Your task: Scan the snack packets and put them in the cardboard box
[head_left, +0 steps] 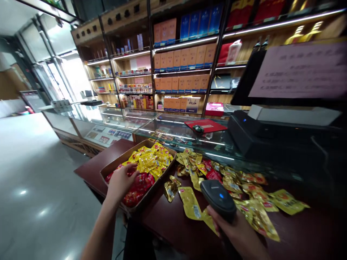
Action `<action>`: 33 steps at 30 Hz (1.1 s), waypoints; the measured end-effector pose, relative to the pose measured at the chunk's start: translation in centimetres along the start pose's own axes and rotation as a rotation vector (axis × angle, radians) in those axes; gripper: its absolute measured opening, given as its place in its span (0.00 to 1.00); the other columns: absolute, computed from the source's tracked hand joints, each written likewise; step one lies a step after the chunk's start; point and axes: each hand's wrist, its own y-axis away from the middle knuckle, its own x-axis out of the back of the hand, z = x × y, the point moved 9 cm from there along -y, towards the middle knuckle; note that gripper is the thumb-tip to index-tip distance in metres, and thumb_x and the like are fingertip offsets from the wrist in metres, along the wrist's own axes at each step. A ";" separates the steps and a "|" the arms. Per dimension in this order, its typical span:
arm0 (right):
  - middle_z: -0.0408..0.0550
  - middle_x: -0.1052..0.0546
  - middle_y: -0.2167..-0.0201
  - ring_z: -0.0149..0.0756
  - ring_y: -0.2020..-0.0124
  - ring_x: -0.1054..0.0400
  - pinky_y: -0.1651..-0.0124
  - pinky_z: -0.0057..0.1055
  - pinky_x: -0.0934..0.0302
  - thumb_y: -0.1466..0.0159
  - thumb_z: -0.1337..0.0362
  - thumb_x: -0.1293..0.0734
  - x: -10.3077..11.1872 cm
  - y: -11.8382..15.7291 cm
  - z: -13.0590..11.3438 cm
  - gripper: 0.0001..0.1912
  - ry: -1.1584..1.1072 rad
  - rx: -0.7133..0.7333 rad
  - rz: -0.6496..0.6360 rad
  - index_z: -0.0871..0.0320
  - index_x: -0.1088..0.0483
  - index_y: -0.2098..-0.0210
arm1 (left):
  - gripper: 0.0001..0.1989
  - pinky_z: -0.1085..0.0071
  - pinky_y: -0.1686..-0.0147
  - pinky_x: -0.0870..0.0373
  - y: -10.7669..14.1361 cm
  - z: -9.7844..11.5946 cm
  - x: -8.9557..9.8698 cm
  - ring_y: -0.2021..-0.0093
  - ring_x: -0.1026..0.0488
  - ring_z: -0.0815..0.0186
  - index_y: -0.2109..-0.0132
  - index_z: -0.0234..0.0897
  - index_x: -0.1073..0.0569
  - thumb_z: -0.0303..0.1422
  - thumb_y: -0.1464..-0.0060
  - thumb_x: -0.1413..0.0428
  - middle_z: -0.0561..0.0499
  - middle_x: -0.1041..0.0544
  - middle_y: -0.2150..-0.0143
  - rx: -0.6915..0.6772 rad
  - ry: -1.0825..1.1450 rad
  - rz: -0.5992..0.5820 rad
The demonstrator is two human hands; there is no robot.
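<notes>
Head view, and we're looking down on a dark reddish tabletop (159, 222), smooth with a dull sheen, across the lower middle of the frame. Left of center sits our shallow cardboard box (120, 159), straight-walled and open-topped: glossy yellow packets (149, 160) heaped at its far end, shiny red packets (140, 187) bunched nearer us. And here's the left hand (121, 182), reaching in over the reds, fingers curled and a little apart; we can't make out anything between them.

Over to the lower right! The right hand (237, 229) is clamped around the handle of a black scanner (218, 200), its rounded plastic head tilted up and showing a blue light. Around and beyond it we've got a loose spread of gold packets (189, 204), crinkled foil, some flat and long, others puckered, with a splash of red wrapper (213, 174) among them.

Behind, we find the glass counter (168, 124), hard and reflective, carrying a flat red mat (213, 125) with a rounded dark mouse (198, 128). Upper right, a pink paper sheet (295, 72) covers much of a black screen; top center, wooden shelves hold square-edged orange boxes (185, 58).
</notes>
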 end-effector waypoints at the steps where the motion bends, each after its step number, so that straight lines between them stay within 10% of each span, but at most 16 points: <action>1: 0.38 0.33 0.87 0.31 0.84 0.39 0.80 0.27 0.43 0.49 0.47 0.28 0.4 -0.1 0.4 0.19 -0.002 -0.004 0.009 0.56 0.33 0.77 | 0.17 0.65 0.53 0.30 0.0 1.6 -0.4 0.55 0.21 0.56 0.51 0.40 0.21 0.39 0.45 0.44 0.46 0.18 0.54 -0.030 -0.023 0.010; 10: 0.39 0.32 0.87 0.33 0.84 0.38 0.79 0.30 0.40 0.49 0.46 0.27 7.0 0.2 3.9 0.20 -0.050 -0.033 0.186 0.55 0.34 0.75 | 0.12 0.67 0.58 0.32 -0.3 17.2 -12.5 0.58 0.22 0.57 0.54 0.42 0.20 0.35 0.45 0.43 0.46 0.18 0.58 -0.396 0.117 -0.259; 20: 0.38 0.31 0.84 0.31 0.82 0.38 0.78 0.28 0.41 0.48 0.49 0.27 11.9 2.6 4.8 0.20 -0.106 -0.072 0.298 0.57 0.34 0.69 | 0.16 0.64 0.49 0.35 2.9 30.0 -24.3 0.49 0.28 0.57 0.49 0.39 0.23 0.27 0.43 0.47 0.42 0.22 0.51 -0.921 -0.140 -0.436; 26: 0.38 0.30 0.83 0.31 0.82 0.37 0.78 0.28 0.40 0.47 0.48 0.27 12.8 3.2 6.0 0.21 -0.123 -0.060 0.334 0.57 0.35 0.67 | 0.16 0.56 0.50 0.35 3.9 31.5 -29.1 0.50 0.27 0.51 0.52 0.31 0.23 0.21 0.47 0.48 0.35 0.23 0.53 -1.073 -0.426 -0.547; 33: 0.37 0.31 0.83 0.30 0.82 0.37 0.77 0.28 0.41 0.44 0.47 0.29 10.8 2.9 6.3 0.21 -0.119 -0.037 0.261 0.57 0.34 0.67 | 0.11 0.62 0.56 0.31 3.3 29.6 -27.1 0.55 0.25 0.51 0.60 0.32 0.20 0.26 0.53 0.41 0.36 0.23 0.56 -0.962 -0.348 -0.556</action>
